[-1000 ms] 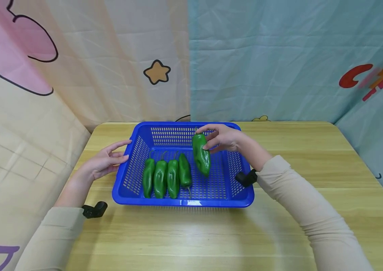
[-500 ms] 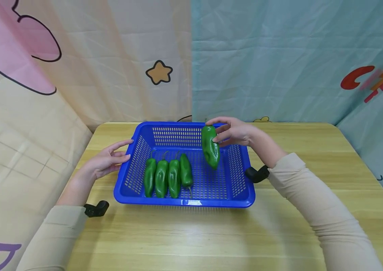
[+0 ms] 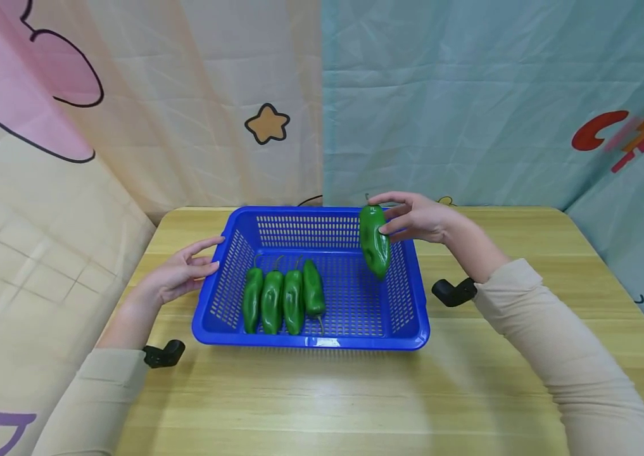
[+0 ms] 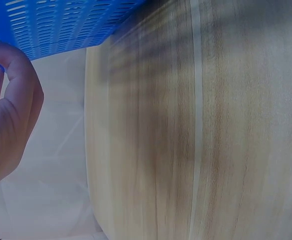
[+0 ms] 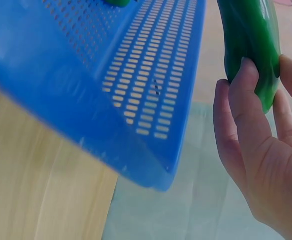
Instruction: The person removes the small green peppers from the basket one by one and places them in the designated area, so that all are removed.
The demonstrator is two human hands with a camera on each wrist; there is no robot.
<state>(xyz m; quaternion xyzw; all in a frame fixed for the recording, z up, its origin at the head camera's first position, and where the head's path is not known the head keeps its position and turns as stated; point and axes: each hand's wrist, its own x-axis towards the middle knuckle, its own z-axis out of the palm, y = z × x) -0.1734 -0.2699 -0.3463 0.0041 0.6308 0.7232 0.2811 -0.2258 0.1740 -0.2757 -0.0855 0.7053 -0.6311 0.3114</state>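
Note:
Between the thumb and fingers of my right hand (image 3: 421, 218) is a glossy green pepper (image 3: 375, 244), stem up, tilted over the right rear part of a blue plastic basket (image 3: 310, 341). The right wrist view shows the fingertips around one end of this pepper (image 5: 250, 37), above the slotted basket wall. My left hand (image 3: 182, 272) grips the basket's left rim, its thumb and fingers spread along it. Seen from the left wrist, a finger of the left hand (image 4: 11, 110) bends over the basket edge. Several green peppers (image 3: 293, 301) lie side by side in the basket's left half.
The basket stands on a light wooden table (image 3: 310, 399), near its back edge. Patterned curtains (image 3: 441, 95) hang behind and at both sides. Black wrist mounts (image 3: 453, 292) stick out from both forearms.
My right hand has carried the green pepper to the right and a little upward, from mid-basket toward the right rear rim. The left hand and basket have stayed in place.

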